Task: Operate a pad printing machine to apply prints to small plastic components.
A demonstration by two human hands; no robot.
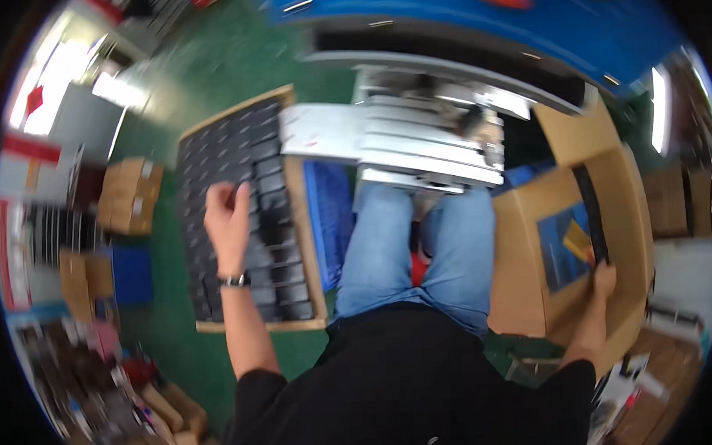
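At the person's left side, a shallow wooden-rimmed tray [303, 224] lay on the green floor [233, 62], filled with rows of small dark rectangular parts [244, 156]. Left hand [229, 219] hovered over the middle rows, fingers curled loosely inward with the thumb raised beside them; whether they pinched a part could not be told, owing to motion blur. A dark wristwatch [234, 281] sat on that wrist. Just right of the tray stood a blue plastic crate [328, 215], partly tucked under a grey metal machine bed [416, 142] with stepped, ribbed plates. Blue-jeaned knees [415, 244] extended beneath that bed.

On the right side stood an open cardboard box [529, 248], its flaps folded outward. Inside lay a blue sheet [561, 251] with a yellow piece on it, and along the box's inner right wall ran a long black strip [592, 210]. Right hand [604, 280] rested at the strip's lower end, fingers closed around it, though the exact grip was too small to resolve.

Farther out, stacked cardboard cartons [129, 195] stood on the floor at the left, with mixed clutter toward the lower left. A blue machine housing [569, 27] spanned the top of the view, and bright windows [61, 76] lit the upper left.
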